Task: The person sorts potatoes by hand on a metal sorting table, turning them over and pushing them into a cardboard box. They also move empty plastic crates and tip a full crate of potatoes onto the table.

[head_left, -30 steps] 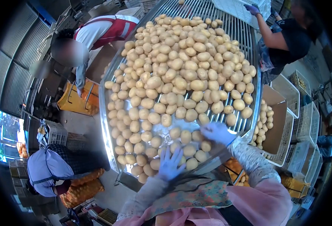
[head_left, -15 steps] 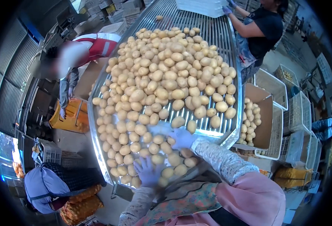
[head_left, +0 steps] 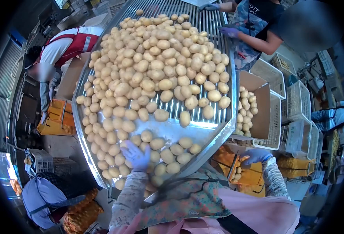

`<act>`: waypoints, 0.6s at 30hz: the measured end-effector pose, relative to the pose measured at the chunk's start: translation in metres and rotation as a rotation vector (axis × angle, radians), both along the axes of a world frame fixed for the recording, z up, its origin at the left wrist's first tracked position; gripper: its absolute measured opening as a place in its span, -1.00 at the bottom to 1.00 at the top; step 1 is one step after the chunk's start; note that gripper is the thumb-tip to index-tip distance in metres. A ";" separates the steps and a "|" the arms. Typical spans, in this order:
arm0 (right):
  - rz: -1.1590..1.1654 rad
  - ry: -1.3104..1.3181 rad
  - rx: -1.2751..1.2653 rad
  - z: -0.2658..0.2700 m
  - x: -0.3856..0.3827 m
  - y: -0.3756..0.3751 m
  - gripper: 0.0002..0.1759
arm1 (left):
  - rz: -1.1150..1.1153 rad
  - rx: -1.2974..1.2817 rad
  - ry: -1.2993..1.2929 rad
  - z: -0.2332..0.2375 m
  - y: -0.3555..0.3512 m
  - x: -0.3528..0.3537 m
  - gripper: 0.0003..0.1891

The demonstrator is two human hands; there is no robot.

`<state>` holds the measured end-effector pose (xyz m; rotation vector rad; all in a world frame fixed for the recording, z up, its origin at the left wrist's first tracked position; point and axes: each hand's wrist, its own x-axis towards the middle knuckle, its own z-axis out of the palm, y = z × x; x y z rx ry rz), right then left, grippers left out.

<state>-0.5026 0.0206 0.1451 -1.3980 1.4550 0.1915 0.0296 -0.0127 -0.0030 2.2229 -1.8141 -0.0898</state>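
In the head view a large heap of potatoes [head_left: 156, 74] covers the metal sorting table [head_left: 156, 128]. My left hand [head_left: 136, 156], in a purple glove, lies spread-fingered on the loose potatoes at the table's near end. Off the right side of the table, my gloved right hand [head_left: 256, 156] is over an orange mesh sack [head_left: 254, 177] with several potatoes in it. Its fingers curl downward, and whatever is inside them is hidden.
A cardboard box [head_left: 257, 101] of potatoes and a white crate [head_left: 274, 121] stand on the right. One co-worker [head_left: 254, 35] stands at the far right, another [head_left: 68, 45] bends at the left by an orange sack [head_left: 56, 117]. Full sacks [head_left: 84, 212] lie at lower left.
My right hand has left the tabletop and moved right, over the orange sack. My left hand stays on the potatoes. Bare metal shows where the potatoes near my right hand were. The view has shifted.
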 end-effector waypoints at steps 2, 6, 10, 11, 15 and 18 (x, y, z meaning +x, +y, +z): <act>-0.090 -0.035 -0.181 0.025 0.039 -0.033 -0.47 | -0.062 -0.036 -0.017 0.008 -0.008 -0.049 -0.14; -0.227 -0.150 -0.908 -0.046 0.107 -0.143 -0.40 | -0.541 0.006 0.029 0.038 0.013 -0.074 -0.20; -0.022 0.296 -0.909 -0.088 0.161 -0.208 -0.49 | -0.639 0.052 0.037 0.042 0.065 -0.034 -0.20; -0.019 0.279 -0.910 -0.093 0.163 -0.208 -0.49 | -0.629 0.056 0.024 0.043 0.074 -0.024 -0.20; -0.089 0.021 -0.874 -0.089 0.143 -0.186 -0.48 | -0.478 0.053 0.024 0.040 0.088 -0.005 -0.18; 0.023 -0.115 -0.880 -0.046 0.162 -0.165 -0.36 | -0.400 -0.055 0.055 0.025 0.094 -0.009 -0.20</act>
